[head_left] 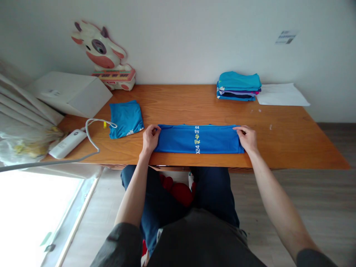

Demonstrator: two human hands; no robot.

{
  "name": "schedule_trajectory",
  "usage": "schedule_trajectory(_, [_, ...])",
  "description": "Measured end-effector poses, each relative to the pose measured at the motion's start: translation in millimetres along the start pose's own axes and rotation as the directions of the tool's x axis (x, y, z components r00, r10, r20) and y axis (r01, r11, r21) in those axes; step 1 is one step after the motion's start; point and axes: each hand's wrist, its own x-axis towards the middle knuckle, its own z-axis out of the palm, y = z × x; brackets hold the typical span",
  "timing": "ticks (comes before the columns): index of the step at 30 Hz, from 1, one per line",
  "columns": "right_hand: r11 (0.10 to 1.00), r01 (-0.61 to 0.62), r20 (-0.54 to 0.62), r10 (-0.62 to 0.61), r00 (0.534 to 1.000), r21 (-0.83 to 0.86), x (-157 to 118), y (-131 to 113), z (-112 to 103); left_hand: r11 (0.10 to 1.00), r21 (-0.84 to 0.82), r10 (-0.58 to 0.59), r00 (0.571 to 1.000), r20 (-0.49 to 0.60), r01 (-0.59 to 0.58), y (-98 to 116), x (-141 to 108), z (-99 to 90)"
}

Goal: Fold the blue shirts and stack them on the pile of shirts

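A blue shirt [180,138] with white and yellow print lies folded into a long narrow strip near the front edge of the wooden table [292,141]. My left hand [150,138] grips the strip's left end, fingers curled over the fabric. At the opposite end, my right hand [247,137] pinches the cloth the same way. Both forearms reach in from below.
A small folded blue shirt [126,118] lies left of the strip. A stack of folded shirts [238,86] and white paper [280,95] sit at the back right. A white box [71,92], a cow toy [107,55], a white device [67,143] with cable and a plastic bag [22,142] crowd the left.
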Motion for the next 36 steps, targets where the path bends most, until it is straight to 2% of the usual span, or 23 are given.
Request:
schedule_trajectory(4, [1.0, -0.019, 0.004, 0.019, 1.0, -0.007, 1, 0, 1, 0.994, 0.103, 0.03, 0.999, 0.043, -0.034, -3, 0, 0.0])
schedule_trajectory(10, [0.998, 0.036, 0.047, -0.034, 0.998, -0.042, 2, 8, 3, 0.983, 0.114, 0.138, 0.989, 0.057, -0.144, -8, 0, 1.8])
schedule_trajectory(17, [0.999, 0.0, 0.05, 0.003, 0.999, -0.052, 4, 9, 3, 0.984, 0.161, 0.068, 0.995, 0.068, -0.078, 0, -1, -0.2])
schedule_trajectory(23, [0.996, 0.038, 0.087, -0.031, 0.996, -0.076, 5, 12, 4, 0.98, 0.191, 0.05, 0.996, 0.071, -0.062, 4, -4, -0.4])
schedule_trajectory(29, [0.992, 0.059, 0.118, -0.046, 0.992, -0.108, 7, 14, 0, 0.975, 0.215, 0.03, 0.99, 0.135, -0.059, 3, -3, -2.5])
schedule_trajectory(32, [0.968, 0.125, 0.139, -0.096, 0.986, -0.219, 7, -4, -4, 0.96, 0.25, 0.08, 0.983, 0.168, -0.121, 19, -5, -0.2])
schedule_trajectory(34, [0.944, 0.185, 0.15, -0.148, 0.978, -0.273, 4, -31, 1, 0.938, 0.272, 0.16, 0.964, 0.213, -0.216, 43, -8, 8.2])
schedule_trajectory(36, [0.935, 0.264, 0.211, -0.216, 0.953, -0.236, -3, -66, 19, 0.91, 0.269, 0.239, 0.928, 0.286, -0.317, 74, -13, 23.9])
